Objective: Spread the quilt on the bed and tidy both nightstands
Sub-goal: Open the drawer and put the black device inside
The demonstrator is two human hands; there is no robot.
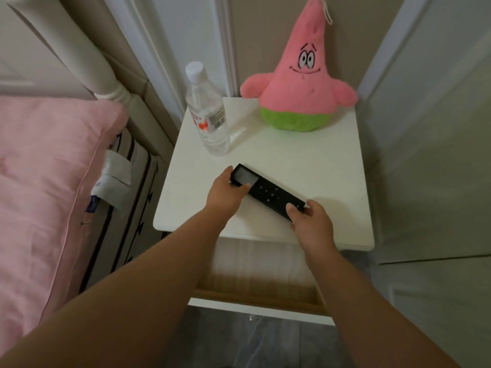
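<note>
On the white nightstand [305,166] tabletop lies a black remote [268,192], angled. Her left hand [225,193] pinches its screen end, right hand [312,220] pinches the near end. Behind stand a water bottle [208,112] and pink plush star [299,83]. Below, the drawer [261,290] is open. Left, the pink quilt [45,181] covers the bed.

You are looking down into a narrow corner of a bedroom in soft, dim light. Ahead of you a beige wall [268,25] runs between white moulded panels [170,35]. On your left a cream padded headboard [87,46] rises behind its turned white post [117,92]. To your right stands a pale panelled door [435,107]. Below you, grey wood-grain floor [239,346] shows at the bottom edge.
</note>
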